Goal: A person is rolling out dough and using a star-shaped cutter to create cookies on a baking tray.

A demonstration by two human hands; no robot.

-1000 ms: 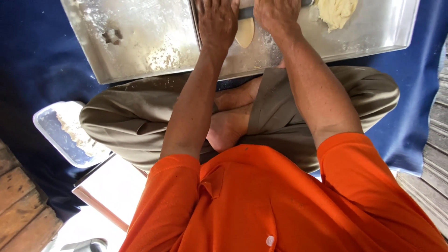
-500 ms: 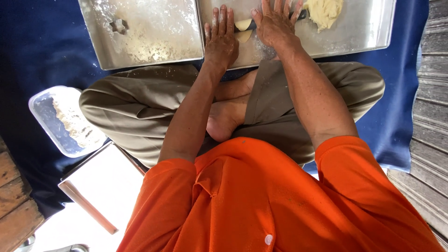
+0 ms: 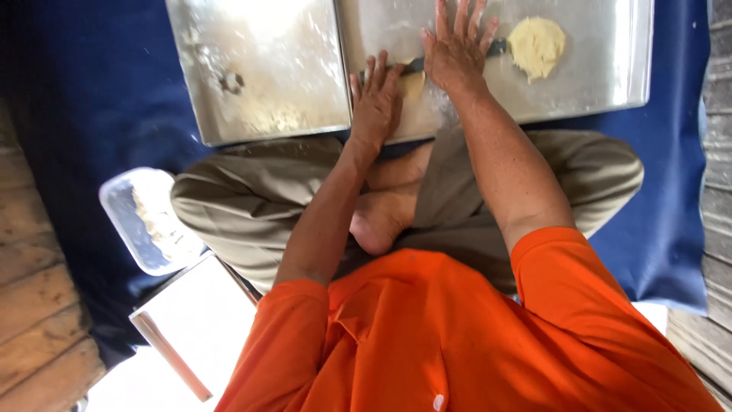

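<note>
Head view, looking down. Left hand (image 3: pixel 376 99): flat, fingers spread, palm pressing on a dark rod (image 3: pixel 415 65) over a pale dough piece (image 3: pixel 414 82); nothing clasped. Right hand (image 3: pixel 455 47): flat and open likewise, pressing on the same rod further along (whether the fingers curl around it cannot be told). Rod lies across the right metal tray (image 3: pixel 602 76). Dough lump (image 3: pixel 536 46): on that tray, just beyond the right hand, near the rod's end. Left tray (image 3: pixel 259 69): floured, touching the right one. Blue cloth (image 3: pixel 91 99) underneath. Plastic tub (image 3: pixel 145 221) beside the knee.
</note>
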